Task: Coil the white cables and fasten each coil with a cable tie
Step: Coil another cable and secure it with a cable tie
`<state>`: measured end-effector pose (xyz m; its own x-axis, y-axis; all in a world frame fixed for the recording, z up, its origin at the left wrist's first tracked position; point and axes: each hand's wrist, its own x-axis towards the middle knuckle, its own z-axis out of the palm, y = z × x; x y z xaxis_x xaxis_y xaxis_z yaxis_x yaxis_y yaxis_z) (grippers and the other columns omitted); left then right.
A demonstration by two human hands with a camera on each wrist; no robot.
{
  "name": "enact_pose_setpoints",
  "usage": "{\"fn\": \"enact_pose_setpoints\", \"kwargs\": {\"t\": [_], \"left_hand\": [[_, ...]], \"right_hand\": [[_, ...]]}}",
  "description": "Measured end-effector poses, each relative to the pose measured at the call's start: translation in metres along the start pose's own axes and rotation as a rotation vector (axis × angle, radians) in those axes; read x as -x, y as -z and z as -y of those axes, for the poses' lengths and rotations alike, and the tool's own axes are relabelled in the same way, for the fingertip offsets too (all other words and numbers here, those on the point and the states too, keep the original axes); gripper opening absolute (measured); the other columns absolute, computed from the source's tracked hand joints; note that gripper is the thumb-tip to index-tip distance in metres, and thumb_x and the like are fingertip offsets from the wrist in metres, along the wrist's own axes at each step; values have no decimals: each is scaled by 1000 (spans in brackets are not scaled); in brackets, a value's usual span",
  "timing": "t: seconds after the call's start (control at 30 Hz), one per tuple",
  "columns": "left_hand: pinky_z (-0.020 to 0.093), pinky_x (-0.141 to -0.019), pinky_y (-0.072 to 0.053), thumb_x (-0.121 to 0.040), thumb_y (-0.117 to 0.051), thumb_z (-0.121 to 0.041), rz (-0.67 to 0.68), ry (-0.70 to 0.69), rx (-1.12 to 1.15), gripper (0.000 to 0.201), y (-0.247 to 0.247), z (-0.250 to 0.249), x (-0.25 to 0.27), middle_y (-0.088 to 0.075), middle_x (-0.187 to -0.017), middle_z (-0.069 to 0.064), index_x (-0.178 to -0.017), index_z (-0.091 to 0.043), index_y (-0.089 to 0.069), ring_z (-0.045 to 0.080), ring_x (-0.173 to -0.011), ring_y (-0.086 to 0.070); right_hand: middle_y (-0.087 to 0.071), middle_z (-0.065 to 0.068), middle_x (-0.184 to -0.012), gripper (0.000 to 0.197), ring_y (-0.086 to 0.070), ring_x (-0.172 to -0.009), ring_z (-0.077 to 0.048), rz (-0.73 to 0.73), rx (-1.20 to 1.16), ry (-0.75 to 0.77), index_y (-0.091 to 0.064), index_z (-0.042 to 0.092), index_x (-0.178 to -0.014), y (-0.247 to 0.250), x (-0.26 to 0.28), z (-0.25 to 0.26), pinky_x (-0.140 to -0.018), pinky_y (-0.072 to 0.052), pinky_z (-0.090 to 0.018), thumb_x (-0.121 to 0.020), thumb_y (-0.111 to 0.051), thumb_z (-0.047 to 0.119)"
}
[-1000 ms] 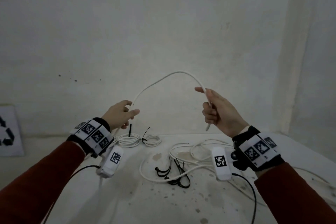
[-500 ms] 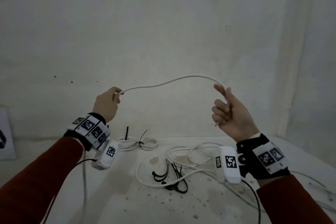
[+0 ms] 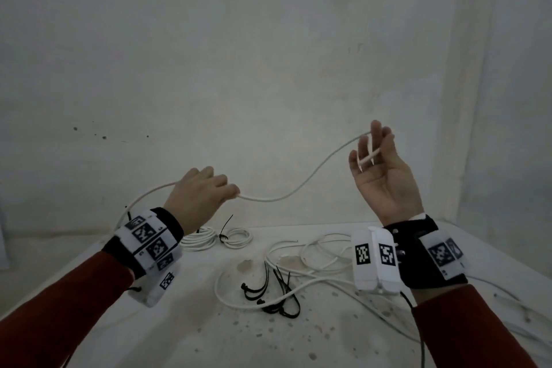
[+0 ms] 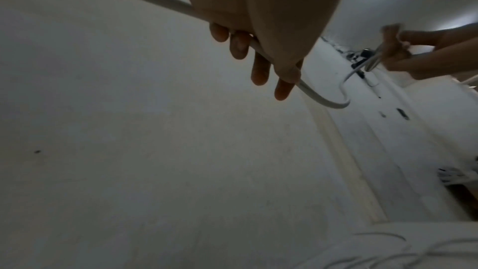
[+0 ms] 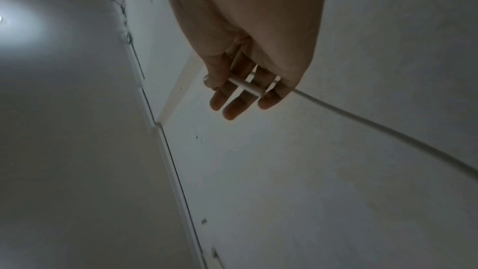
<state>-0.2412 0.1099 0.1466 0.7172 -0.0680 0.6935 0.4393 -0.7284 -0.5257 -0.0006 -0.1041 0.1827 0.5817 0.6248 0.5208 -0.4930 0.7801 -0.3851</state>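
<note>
Fingers of the right hand are nearly straight, the cable end threaded between them. From there it sags leftward to the curled left hand, both raised above the table. That hand looks better placed to feed the first loop.

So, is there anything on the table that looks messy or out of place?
Yes. Loose white cables sprawl uncoiled across the table, one lying over the pile of black cable ties. Two tied coils sit neatly at the back. The tabletop is also stained and speckled.
</note>
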Motion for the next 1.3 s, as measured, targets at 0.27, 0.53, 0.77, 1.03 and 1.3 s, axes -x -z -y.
{"fn": "enact_pose_setpoints", "kwargs": {"t": [0.27,0.53,0.77,1.03,1.3], "left_hand": [[27,-64,-25,-86,-44,-29,21,-247,70,17,19,-23,1,-56,-75,-15,-90,-34,-59,14,-74,-37],[27,-65,-32,-90,-36,-36,-9,-226,126,30,47,-15,0,-61,-78,-14,-89,-31,-66,15,-72,-44],[27,-63,-30,-99,-10,-48,30,-46,140,62,51,23,3,-63,-76,-10,-87,-26,-67,20,-67,-50],[30,-62,-30,-93,-35,-38,-101,104,179,40,50,30,-20,-62,-75,2,-93,-17,-69,28,-64,-54],[34,-58,-45,-93,-21,-44,-106,273,485,39,42,-5,-24,-42,-75,-12,-127,-45,-39,19,-66,-49]], "right_hand": [[-75,-12,-86,24,-71,-87,-26,67,735,209,-64,5,-88,10,-2,-35,-84,-56,-33,-72,-74,21],[-68,5,-82,11,-64,-69,-13,705,1809,113,-48,17,-92,23,17,-62,-63,-48,-22,-101,-42,18],[-48,16,-58,28,-49,-58,-8,784,1684,-196,-63,18,-112,11,37,-53,-65,-41,-26,-103,-38,26],[-29,6,-50,40,-26,-47,-12,762,1184,-233,-74,13,-81,-18,51,-47,-50,-23,-24,-96,-45,37],[-19,5,-53,44,-24,-44,-8,464,221,-255,-67,10,-84,-45,44,-34,-52,-25,-24,-99,-31,29]]}}
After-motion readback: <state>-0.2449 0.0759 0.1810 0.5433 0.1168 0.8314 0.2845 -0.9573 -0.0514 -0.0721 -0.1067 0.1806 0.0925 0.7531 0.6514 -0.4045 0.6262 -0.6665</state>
